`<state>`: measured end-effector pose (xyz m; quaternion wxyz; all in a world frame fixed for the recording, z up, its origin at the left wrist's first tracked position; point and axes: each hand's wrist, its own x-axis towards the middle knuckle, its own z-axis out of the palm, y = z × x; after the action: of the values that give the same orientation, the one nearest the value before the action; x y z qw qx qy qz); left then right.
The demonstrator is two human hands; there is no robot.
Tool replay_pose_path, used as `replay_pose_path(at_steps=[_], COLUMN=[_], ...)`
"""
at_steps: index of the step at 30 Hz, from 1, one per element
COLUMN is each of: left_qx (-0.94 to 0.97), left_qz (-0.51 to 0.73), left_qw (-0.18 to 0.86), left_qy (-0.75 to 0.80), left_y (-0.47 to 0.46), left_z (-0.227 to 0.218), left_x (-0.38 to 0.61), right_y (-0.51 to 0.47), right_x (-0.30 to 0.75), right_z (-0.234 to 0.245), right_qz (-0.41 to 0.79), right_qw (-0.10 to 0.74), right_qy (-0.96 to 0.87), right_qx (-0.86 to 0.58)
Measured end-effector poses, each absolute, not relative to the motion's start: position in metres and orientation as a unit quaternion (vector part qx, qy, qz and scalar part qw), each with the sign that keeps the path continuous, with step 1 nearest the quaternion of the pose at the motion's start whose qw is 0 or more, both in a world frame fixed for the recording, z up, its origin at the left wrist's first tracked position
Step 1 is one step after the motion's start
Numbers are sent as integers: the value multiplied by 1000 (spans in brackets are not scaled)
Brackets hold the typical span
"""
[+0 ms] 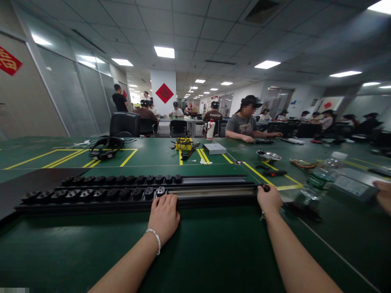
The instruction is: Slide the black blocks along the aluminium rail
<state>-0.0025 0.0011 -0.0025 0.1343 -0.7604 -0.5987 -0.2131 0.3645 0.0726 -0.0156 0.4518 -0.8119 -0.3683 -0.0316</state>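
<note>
A long black rail point(210, 191) lies across the green table point(214, 252) in front of me, with a second rail point(210, 179) just behind it. Several small black parts point(91, 194) sit in a row along the left halves of both. My left hand point(163, 215) rests with its fingers curled on the near rail's front edge, right beside the last part in the row. My right hand point(269, 198) is closed at the rail's right end, pinching a small black part point(266, 188) there.
A headset point(105, 147), a yellow box point(183, 143), a grey box point(214, 148), a metal bowl point(269, 156) and a plastic bottle point(317, 179) stand on the table beyond the rails. A co-worker point(246, 124) sits opposite. Another person's hand point(383, 195) shows at the right edge.
</note>
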Motion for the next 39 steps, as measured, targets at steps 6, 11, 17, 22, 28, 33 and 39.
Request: replay_pose_path(at_steps=[6, 11, 17, 22, 28, 33, 39], left_qx=[-761, -761, -761, -762, -763, -762, -761], left_qz=[-205, -206, -212, -212, -213, -205, -203], left_qw=[126, 128, 131, 127, 126, 123, 120], left_qy=[-603, -602, -599, -598, -597, -602, -604], left_y=[1, 2, 2, 2, 1, 2, 0], left_z=[-2, -4, -4, -4, -4, -4, -2], left_x=[-2, -3, -3, -3, -3, -2, -2], right_y=[73, 73, 72, 72, 72, 75, 75], right_x=[365, 366, 366, 366, 365, 363, 371], right_z=[-15, -16, -17, -18, -17, -17, -15], right_qz=[-30, -30, -33, -49, -39, -33, -20], right_qw=[446, 445, 446, 453, 454, 460, 479], right_qy=[-367, -369, -370, -372, -371, -359, -303], right_qx=[-816, -815, -814, -808, -809, -811, -824])
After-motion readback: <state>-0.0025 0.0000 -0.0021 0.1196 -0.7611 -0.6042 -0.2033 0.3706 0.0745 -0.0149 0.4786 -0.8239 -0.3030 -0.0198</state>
